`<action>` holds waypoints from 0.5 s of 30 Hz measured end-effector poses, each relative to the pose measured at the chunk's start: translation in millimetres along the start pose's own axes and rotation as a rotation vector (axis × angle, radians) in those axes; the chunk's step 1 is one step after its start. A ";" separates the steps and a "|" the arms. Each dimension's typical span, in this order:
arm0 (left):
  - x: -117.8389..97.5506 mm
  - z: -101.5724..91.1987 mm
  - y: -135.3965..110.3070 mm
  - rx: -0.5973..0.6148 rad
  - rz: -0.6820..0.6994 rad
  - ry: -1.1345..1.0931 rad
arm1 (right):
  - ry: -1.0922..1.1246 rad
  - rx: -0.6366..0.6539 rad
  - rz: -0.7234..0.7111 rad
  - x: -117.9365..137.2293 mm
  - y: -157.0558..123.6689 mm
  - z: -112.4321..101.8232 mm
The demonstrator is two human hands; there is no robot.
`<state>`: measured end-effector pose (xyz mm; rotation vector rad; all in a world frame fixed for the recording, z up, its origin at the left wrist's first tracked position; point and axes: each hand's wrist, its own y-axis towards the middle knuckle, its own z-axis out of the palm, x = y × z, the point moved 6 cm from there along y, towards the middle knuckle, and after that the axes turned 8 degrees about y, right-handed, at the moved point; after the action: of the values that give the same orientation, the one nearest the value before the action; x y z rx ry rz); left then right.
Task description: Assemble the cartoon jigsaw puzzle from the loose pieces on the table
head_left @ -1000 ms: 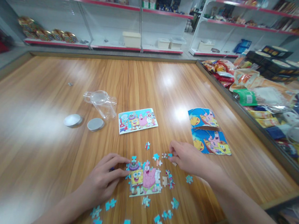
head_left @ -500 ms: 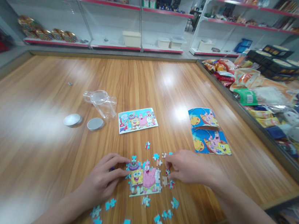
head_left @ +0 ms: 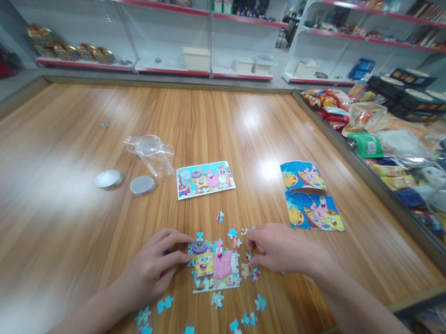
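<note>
A partly joined jigsaw puzzle [head_left: 216,267] with a yellow square cartoon character and a pink star character lies flat on the table. My left hand [head_left: 156,262] rests at its left edge, fingers stretched out and apart, the tips touching the border pieces. To the right of the puzzle, my right hand [head_left: 273,247] is bent down with thumb and fingers around a small puzzle piece [head_left: 248,257], which is partly hidden. A bare brown piece [head_left: 244,270] lies just below. Loose blue pieces [head_left: 236,331] are scattered in front of the puzzle, and several more lie along its upper right.
Beyond the puzzle lies a picture card [head_left: 205,180]. A folded blue card [head_left: 311,209] is to the right. Clear plastic packaging [head_left: 153,152] and two round lids [head_left: 142,185] are at left. Snack packets [head_left: 399,141] fill the area past the table's right rim.
My right hand has shifted very slightly left, and the small piece at its fingertips and the brown piece have moved left a little too. My left hand stays still.
</note>
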<state>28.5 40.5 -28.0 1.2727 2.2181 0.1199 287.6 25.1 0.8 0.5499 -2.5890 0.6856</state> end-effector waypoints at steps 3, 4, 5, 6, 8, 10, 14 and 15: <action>1.0 1.0 -0.8 0.005 -0.006 0.002 | -0.007 0.007 0.006 2.0 -0.1 -0.2; 1.3 1.1 -1.0 0.007 -0.008 0.003 | -0.009 0.005 0.002 2.8 -0.3 -0.5; 1.5 1.2 -1.0 0.009 -0.009 0.002 | -0.010 0.000 -0.006 3.5 -0.5 -0.9; 1.5 1.1 -0.9 0.010 -0.010 0.001 | -0.008 -0.008 -0.015 4.1 -0.6 -1.4; 1.3 0.7 -0.4 0.010 -0.006 -0.002 | -0.003 -0.029 -0.036 4.6 -0.7 -2.5; 0.7 0.2 0.5 0.007 0.000 -0.006 | -0.002 -0.054 -0.053 4.1 -0.3 -3.3; -1.8 -1.9 3.2 -0.008 0.004 -0.006 | -0.027 -0.064 -0.020 -1.2 0.5 -1.7; -2.9 -2.4 3.9 -0.010 0.005 -0.005 | -0.037 -0.060 -0.010 -2.8 0.4 -0.8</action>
<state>31.4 40.8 -23.4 1.2720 2.2071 0.1299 290.0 26.6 0.0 0.5615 -2.6296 0.5972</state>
